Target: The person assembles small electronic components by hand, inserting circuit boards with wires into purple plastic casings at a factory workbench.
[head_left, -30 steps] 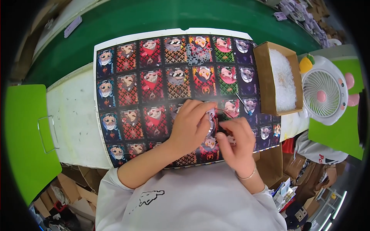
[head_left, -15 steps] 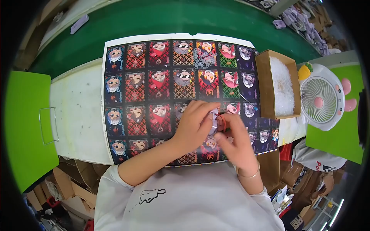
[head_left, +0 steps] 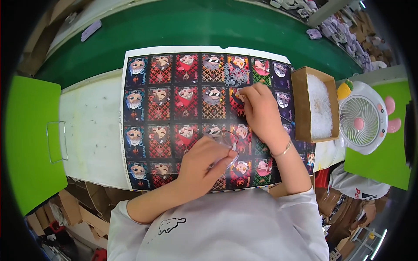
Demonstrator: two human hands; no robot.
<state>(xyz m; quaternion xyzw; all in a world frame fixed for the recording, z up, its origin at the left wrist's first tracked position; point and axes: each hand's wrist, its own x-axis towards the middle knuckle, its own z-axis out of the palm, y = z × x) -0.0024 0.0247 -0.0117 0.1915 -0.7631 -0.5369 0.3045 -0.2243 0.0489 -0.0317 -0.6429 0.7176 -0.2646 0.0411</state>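
Head view: printed sheet [head_left: 160, 106], long axis left to right. Right hand [head_left: 264, 114], farther out, fingers bent together; whether they grip anything cannot be told. Left hand [head_left: 201, 164], near side, closed on a pale wired part [head_left: 234, 148], axis obscured. Small translucent rings [head_left: 236, 76] lie just beyond the right fingertips, nearer that hand.

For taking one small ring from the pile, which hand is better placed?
Probably the right hand: it is nearer the pile, while the left hand holds a wired part.
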